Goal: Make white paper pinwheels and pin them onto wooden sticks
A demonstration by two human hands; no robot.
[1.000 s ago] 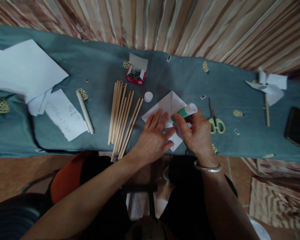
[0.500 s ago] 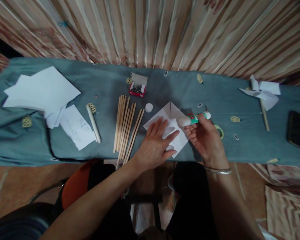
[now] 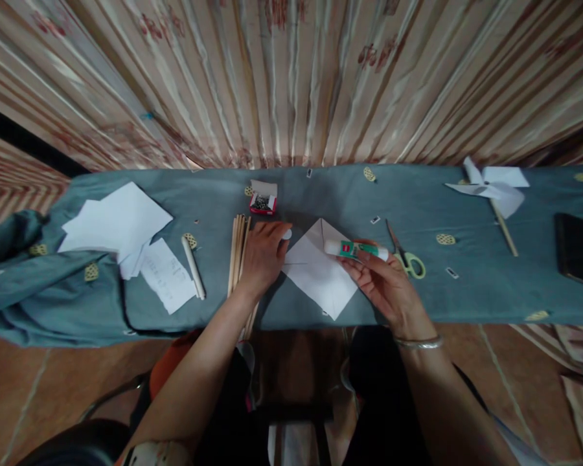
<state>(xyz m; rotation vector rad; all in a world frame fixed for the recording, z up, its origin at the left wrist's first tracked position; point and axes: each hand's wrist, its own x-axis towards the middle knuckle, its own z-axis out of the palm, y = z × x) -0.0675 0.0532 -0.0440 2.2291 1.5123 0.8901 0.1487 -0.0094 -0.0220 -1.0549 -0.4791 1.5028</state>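
My right hand [image 3: 383,278] is closed around a white and green glue stick [image 3: 352,250], held level above a square of white paper [image 3: 320,285]. The paper lies with a corner toward me and has slits or lines running in from its corners. To the left of it, my left hand [image 3: 265,255] has its fingers closed on the small white glue stick cap [image 3: 286,234]. Beneath that hand and forearm lie several wooden sticks [image 3: 236,249], partly hidden. Scissors [image 3: 408,259] with pale green handles rest just beyond my right hand.
A small red box [image 3: 263,202] of dark metal bits stands open at the back. White sheets [image 3: 119,223], a written note [image 3: 168,275] and a white pen-like rod [image 3: 193,266] lie left. A paper pinwheel [image 3: 493,189] and a phone [image 3: 580,249] lie right. A curtain hangs behind.
My left hand has lifted off the paper and moved left to the cap, which it now grips. My right hand still holds the glue stick. The view has tilted up, and the scissors show more fully.
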